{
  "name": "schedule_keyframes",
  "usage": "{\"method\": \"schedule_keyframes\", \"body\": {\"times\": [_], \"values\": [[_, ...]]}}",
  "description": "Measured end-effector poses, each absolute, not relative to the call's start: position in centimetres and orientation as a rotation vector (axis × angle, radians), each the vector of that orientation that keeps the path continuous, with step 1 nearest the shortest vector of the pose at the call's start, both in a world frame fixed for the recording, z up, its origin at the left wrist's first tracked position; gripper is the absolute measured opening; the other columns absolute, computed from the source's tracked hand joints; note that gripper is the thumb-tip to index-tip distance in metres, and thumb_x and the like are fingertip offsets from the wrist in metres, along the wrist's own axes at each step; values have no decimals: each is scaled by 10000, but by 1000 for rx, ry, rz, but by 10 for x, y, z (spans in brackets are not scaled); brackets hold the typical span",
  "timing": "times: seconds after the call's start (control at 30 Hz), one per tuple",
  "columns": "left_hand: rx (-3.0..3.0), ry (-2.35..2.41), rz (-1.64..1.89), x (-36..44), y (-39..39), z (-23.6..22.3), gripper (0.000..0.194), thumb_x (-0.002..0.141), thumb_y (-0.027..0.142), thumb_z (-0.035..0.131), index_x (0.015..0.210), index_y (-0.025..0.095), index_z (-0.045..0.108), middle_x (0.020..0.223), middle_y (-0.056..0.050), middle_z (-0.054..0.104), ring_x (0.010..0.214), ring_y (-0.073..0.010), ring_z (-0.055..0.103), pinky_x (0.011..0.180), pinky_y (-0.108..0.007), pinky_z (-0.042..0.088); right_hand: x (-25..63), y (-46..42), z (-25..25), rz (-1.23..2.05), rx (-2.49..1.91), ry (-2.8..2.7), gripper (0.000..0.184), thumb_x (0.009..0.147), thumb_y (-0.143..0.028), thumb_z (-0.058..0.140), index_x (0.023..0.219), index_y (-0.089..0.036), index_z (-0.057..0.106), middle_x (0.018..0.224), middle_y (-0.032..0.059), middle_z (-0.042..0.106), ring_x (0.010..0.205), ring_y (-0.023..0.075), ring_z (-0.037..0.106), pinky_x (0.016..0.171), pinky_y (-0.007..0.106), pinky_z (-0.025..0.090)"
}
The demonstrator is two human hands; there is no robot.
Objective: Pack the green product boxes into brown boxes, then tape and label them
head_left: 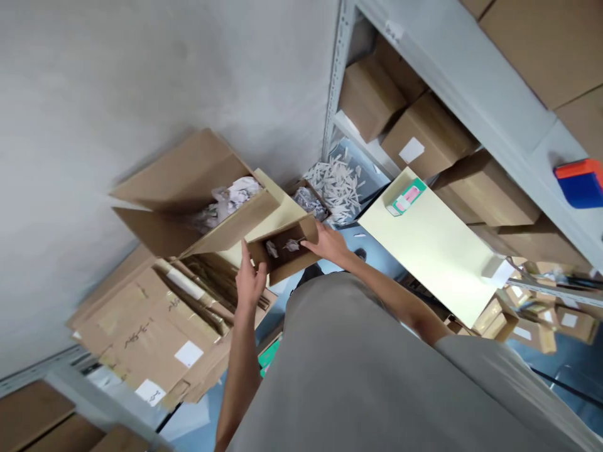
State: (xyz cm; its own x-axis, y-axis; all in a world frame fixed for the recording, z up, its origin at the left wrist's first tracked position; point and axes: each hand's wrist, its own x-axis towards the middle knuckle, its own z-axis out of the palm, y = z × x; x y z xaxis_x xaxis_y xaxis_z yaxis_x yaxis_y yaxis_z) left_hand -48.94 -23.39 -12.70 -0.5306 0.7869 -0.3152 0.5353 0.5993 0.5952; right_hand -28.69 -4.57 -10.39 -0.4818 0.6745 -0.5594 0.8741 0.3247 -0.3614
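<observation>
A small open cardboard box [293, 268] is held between my two hands, with its open top facing me. A few small crumpled scraps [292, 245] lie on its bottom. My left hand [250, 277] grips the box's left end, thumb and forefinger raised at the rim. At the opposite end, my right hand [331, 243] clasps the box with its fingers over the edge. Just beyond my left hand stands a larger open carton [238, 225] with crumpled paper and plastic [233, 198] inside.
Flattened cardboard [141, 326] is stacked at left. A bin of white paper strips [336, 185] sits in the corner. To the right, a pale yellow board [428, 245] carries a green box [407, 196]. Grey shelving [494, 81] holds cartons [428, 135].
</observation>
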Motion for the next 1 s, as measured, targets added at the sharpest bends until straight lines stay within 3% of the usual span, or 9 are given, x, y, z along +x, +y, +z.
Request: {"method": "schedule_keyframes", "body": {"times": [0.1,0.27,0.37,0.53,0.77,0.87,1.0], "values": [[1177,2195,527,-430,-180,-113,993,997,322,535,1877,270,78,1511,-143,733,976,-285,790,905,-443,665,-209,-39,-99,-827,1618,2198,982,1046,-607,733,1796,-137,307,1626,266,613,1339,417,740,1078,466,603],[1497,1914,501,-296,-89,-105,988,1011,245,534,1879,287,64,1603,-163,660,1184,-336,779,1046,-465,618,-51,-24,-88,-689,2063,1994,800,1067,-357,613,1784,-122,346,1555,263,660,1195,390,795,1000,467,628],[1638,1721,475,-216,-40,-111,984,1016,206,517,1879,245,47,1620,-182,647,1349,-352,720,1138,-453,573,47,-22,-83,-695,2281,1948,676,1080,-336,501,1716,-112,461,1495,253,719,1179,394,797,1008,480,619],[1701,1546,282,-109,25,-132,1020,1004,189,515,1870,223,-24,1540,-178,714,1288,-354,751,1132,-463,565,168,-26,-91,-823,2614,1809,573,1118,-373,362,1567,-120,613,1374,236,804,1171,383,806,1013,467,600],[1706,1541,180,-35,79,-171,990,993,219,582,1875,237,136,1679,-157,636,1402,-389,708,1176,-486,559,237,-12,-129,-1108,2804,1562,468,1119,-404,386,1393,-164,681,1305,218,828,1109,337,811,940,389,581],[1632,1588,97,-25,93,-187,932,986,234,597,1856,224,261,1626,-152,683,1426,-378,697,1213,-493,541,248,-7,-144,-1204,2813,1490,463,1115,-359,393,1424,-142,661,1285,224,830,1133,330,808,965,393,586],[1537,1541,115,-31,102,-192,822,1047,326,589,1814,143,353,1638,-204,659,1465,-339,677,1229,-445,528,250,-6,-150,-1276,2876,1455,529,1110,-350,447,1560,-104,571,1455,261,762,1276,322,782,1043,403,597]]}}
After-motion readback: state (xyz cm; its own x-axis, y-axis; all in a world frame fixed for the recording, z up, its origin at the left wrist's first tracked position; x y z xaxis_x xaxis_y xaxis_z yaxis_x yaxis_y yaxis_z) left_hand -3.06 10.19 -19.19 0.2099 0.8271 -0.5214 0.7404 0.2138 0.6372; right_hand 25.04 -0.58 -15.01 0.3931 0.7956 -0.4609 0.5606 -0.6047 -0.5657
